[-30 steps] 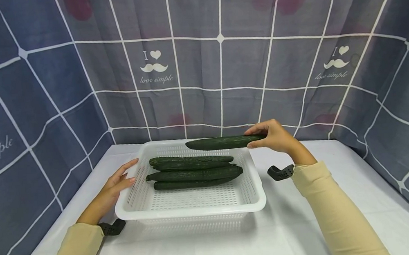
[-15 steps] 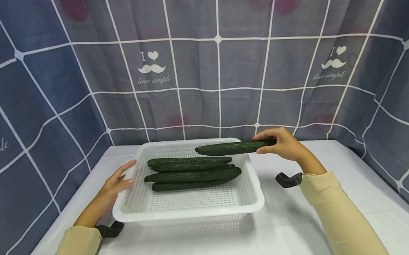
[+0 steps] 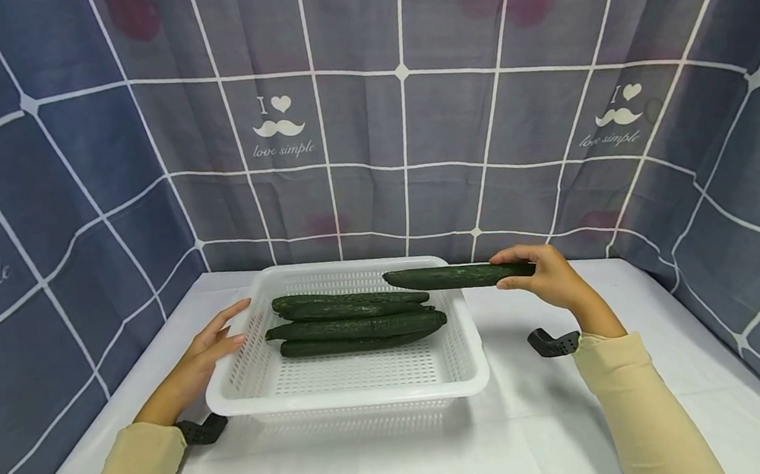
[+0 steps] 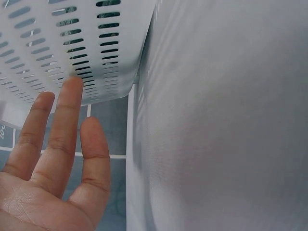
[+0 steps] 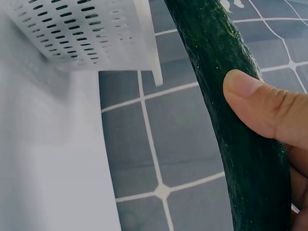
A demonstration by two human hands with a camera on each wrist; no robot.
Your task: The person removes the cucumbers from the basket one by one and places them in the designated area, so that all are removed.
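- Carried the cucumber [image 3: 439, 278] rightward in the right hand [image 3: 549, 279] over the past second.
- Lowered it slightly in the head view.
- Reduced its overlap with the white perforated basket [image 3: 476, 342], extending more length beyond the right side.

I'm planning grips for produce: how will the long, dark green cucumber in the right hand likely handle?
The cucumber is probably stiff: held near one end by the right hand, it juts out without sagging. Its rounded sides suggest it could roll, and its slight sheen hints at slipperiness.
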